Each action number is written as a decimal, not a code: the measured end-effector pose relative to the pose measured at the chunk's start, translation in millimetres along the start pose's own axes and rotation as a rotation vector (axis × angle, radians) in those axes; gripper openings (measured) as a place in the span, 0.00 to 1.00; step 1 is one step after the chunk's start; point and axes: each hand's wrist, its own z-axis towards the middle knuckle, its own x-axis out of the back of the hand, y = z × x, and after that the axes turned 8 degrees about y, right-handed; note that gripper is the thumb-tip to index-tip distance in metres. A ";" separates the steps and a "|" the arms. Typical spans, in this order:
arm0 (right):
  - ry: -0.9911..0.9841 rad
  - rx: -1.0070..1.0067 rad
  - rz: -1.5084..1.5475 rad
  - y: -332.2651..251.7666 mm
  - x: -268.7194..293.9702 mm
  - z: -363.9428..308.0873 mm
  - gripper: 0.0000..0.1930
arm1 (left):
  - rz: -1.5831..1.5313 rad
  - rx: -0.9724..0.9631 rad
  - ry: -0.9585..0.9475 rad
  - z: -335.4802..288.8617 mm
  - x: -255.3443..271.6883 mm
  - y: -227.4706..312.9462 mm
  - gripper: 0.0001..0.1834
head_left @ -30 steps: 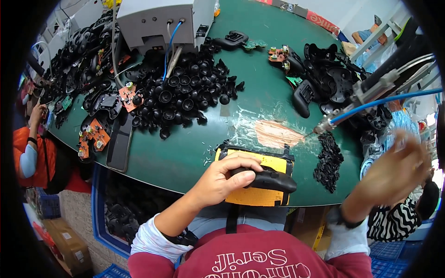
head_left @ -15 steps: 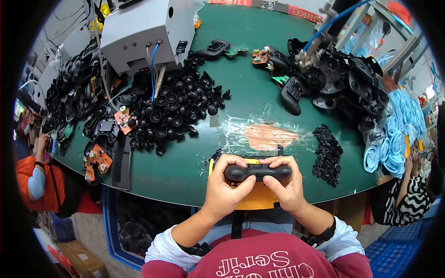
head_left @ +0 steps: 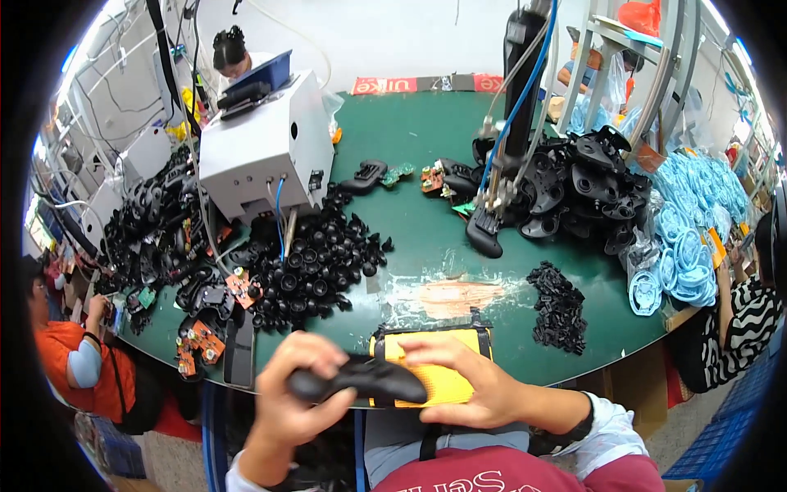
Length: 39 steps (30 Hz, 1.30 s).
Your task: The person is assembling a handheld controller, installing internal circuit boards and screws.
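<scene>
A black game controller (head_left: 384, 380) is in my left hand (head_left: 287, 398), whose fingers and thumb wrap round its left end. It is held at a slant over the near table edge, partly in front of a yellow pad (head_left: 471, 341) with black taped edges. My right hand (head_left: 484, 385) is open beside the controller's right end, thumb and fingers spread around that end; whether a fingertip touches it I cannot tell. Slight blur covers the left hand.
Beyond lie a heap of black thumbstick caps (head_left: 307, 266), a pile of small black parts (head_left: 557, 307) and heaped controller shells (head_left: 574, 184). A grey machine box (head_left: 254, 152) stands back left, a hanging tool (head_left: 518, 90) at right. Bundled blue cables (head_left: 684, 254) are far right; co-workers sit at both sides.
Both hands gripped the controller level over the pad before. Now my left hand has carried it left and tilted it, and my right hand has let go. The view has tilted up.
</scene>
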 end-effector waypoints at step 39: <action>0.892 -0.148 -0.226 128.4 285.7 127.5 0.08 | -0.152 0.613 -0.502 -21.8 -54.3 -48.7 0.09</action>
